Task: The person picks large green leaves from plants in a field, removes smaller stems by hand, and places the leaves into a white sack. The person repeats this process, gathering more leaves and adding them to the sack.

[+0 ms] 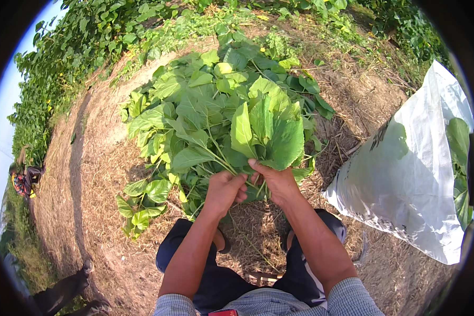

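A bunch of broad, toothed green leaves [274,130], mulberry by their look, is in my right hand [278,183], the stalks running down below the thumb. Close beside it, my left hand [226,191] pinches the stem end of a leafy shoot [217,152] between thumb and fingers. The two hands nearly touch, so some stalks between them are hidden. Beneath and beyond them spreads a large heap of cut leafy branches [181,94] on the ground. My knees are apart on the near side of the heap.
At the right leans a white woven plastic sack [410,166] bearing print, with green leaves [458,150] showing at its mouth. Dry straw litters the ground [114,177]. Leafy plants [91,47] line the far side. One person [21,183] sits at far left; another person's legs [63,290] show lower left.
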`<state>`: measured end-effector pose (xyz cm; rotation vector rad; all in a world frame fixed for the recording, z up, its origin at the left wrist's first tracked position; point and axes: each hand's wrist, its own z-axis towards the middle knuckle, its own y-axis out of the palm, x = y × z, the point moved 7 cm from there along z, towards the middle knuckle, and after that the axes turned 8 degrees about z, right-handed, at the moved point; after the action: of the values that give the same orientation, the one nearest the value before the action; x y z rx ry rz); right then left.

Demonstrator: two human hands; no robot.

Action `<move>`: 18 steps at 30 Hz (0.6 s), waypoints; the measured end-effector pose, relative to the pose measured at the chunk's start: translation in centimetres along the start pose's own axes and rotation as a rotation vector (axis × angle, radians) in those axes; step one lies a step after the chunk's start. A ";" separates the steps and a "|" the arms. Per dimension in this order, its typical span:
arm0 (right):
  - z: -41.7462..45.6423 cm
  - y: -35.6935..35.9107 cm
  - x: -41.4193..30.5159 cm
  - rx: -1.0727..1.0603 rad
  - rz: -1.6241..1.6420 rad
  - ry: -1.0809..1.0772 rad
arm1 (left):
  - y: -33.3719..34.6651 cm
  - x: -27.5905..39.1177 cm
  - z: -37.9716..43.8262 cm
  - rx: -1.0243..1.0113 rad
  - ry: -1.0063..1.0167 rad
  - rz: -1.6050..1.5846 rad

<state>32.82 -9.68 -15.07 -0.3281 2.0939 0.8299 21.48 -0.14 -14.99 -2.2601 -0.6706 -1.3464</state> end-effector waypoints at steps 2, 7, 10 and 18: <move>-0.1 0.3 -0.2 -0.030 0.157 -0.035 | -0.2 -0.1 0.1 -0.035 -0.036 -0.047; 0.1 0.3 0.8 0.004 0.262 -0.014 | -0.7 0.0 0.0 -0.103 -0.075 -0.204; 0.5 -0.4 0.6 0.063 0.333 0.030 | -0.7 0.1 -0.2 -0.121 -0.054 -0.236; 1.1 -1.6 -1.6 0.082 0.319 0.069 | -1.3 0.5 -0.9 -0.168 0.060 -0.084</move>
<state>35.24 -10.26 -15.01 0.0242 2.2720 0.9235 20.25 0.48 -14.01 -2.3336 -0.6606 -1.5566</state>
